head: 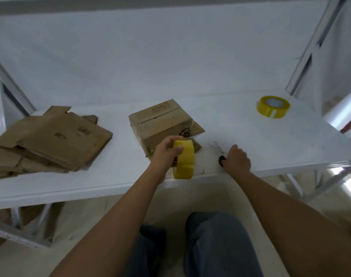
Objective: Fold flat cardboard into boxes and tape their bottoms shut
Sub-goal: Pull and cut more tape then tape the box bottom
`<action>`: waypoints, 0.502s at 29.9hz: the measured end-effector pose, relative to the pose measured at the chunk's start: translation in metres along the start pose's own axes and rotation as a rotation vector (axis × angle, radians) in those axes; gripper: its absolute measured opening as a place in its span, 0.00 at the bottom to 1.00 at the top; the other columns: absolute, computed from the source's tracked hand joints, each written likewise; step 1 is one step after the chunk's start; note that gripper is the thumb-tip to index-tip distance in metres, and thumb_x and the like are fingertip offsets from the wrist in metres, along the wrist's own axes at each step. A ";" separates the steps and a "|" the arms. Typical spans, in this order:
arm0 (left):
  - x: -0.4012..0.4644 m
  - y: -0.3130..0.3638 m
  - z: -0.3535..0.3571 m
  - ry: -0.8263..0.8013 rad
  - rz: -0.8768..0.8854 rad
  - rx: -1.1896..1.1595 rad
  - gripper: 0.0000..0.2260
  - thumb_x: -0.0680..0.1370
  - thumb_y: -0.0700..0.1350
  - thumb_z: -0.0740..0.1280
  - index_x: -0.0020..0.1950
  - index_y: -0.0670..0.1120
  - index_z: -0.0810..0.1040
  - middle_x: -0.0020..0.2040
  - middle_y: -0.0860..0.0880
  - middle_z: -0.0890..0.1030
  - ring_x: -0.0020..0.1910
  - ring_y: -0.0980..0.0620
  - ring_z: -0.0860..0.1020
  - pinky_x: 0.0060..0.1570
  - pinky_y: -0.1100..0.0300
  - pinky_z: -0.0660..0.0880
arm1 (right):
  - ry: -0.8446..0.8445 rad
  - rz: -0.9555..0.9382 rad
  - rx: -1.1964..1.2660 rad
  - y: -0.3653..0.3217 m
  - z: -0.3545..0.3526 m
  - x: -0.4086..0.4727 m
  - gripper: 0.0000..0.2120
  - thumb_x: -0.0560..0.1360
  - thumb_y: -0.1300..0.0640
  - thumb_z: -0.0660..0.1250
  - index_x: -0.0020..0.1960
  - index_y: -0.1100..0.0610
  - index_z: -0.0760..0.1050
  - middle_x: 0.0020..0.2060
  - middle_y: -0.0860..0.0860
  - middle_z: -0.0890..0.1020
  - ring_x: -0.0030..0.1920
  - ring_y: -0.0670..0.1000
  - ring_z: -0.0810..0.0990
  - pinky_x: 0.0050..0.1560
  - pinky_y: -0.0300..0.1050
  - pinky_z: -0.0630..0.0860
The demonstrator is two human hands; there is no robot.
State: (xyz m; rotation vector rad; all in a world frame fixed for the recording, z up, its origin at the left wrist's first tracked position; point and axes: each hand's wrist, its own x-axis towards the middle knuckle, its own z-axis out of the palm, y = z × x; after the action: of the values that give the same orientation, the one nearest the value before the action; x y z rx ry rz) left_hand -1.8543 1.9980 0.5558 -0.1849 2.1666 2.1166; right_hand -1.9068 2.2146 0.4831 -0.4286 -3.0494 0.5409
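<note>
Head view: a white table [250, 124] backed by a white wall, with metal frame legs at both sides. The left hand [166, 151] holds a yellow tape roll [184, 159] upright on its edge above the near edge of the table; the fingers [177, 150] curl over the top of the roll and the thumb lies on its near side. The right hand [237, 159] rests on the table just right of the roll, its fingers curled around a small black object [222, 160], of which only the end shows; what it is cannot be told. Immediately beyond the left fingers stands a folded cardboard box [160, 122], bottom flaps upward and closed, with loose lower flaps spread on the table on its right side. Well to the left of the left fingers lies a pile of flat cardboard [48, 140]. Far beyond and to the right of the right fingers, a second yellow tape roll [273, 106] lies flat.
</note>
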 end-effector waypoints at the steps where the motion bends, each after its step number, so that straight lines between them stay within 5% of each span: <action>1: 0.006 -0.002 0.007 -0.013 -0.001 0.002 0.08 0.79 0.40 0.65 0.55 0.52 0.76 0.51 0.47 0.78 0.44 0.48 0.78 0.38 0.56 0.77 | -0.003 0.027 0.023 0.006 0.000 0.007 0.21 0.76 0.51 0.64 0.62 0.64 0.64 0.58 0.61 0.72 0.58 0.60 0.72 0.53 0.51 0.71; 7: 0.029 -0.006 0.030 -0.049 -0.001 0.023 0.10 0.79 0.42 0.65 0.60 0.48 0.76 0.51 0.46 0.78 0.43 0.48 0.78 0.38 0.57 0.77 | -0.087 0.019 0.089 0.029 -0.003 0.033 0.24 0.75 0.49 0.66 0.62 0.64 0.66 0.60 0.61 0.71 0.61 0.60 0.69 0.55 0.51 0.71; 10: 0.026 -0.009 0.026 -0.044 0.002 0.003 0.11 0.80 0.42 0.64 0.62 0.48 0.75 0.49 0.49 0.79 0.42 0.51 0.78 0.37 0.59 0.77 | 0.050 -0.042 0.114 0.026 -0.004 0.027 0.17 0.76 0.52 0.63 0.61 0.61 0.70 0.57 0.59 0.74 0.58 0.59 0.72 0.54 0.51 0.71; 12: 0.022 -0.013 0.020 -0.025 0.015 -0.030 0.10 0.80 0.42 0.64 0.60 0.49 0.76 0.49 0.49 0.79 0.43 0.51 0.78 0.40 0.57 0.77 | 0.114 -0.156 0.341 0.011 -0.009 0.018 0.14 0.77 0.54 0.63 0.60 0.59 0.74 0.56 0.56 0.77 0.57 0.56 0.75 0.53 0.47 0.71; 15: 0.011 -0.015 0.012 -0.017 0.030 -0.039 0.09 0.80 0.41 0.64 0.59 0.51 0.76 0.52 0.48 0.79 0.47 0.47 0.79 0.43 0.54 0.77 | -0.039 -0.355 0.722 -0.027 -0.024 -0.001 0.12 0.78 0.55 0.64 0.59 0.58 0.77 0.55 0.51 0.80 0.55 0.47 0.76 0.54 0.38 0.70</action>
State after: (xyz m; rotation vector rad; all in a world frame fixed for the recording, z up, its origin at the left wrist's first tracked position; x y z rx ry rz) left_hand -1.8630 2.0091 0.5386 -0.1382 2.1331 2.1696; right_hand -1.9111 2.1979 0.5149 0.1463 -2.5936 1.5175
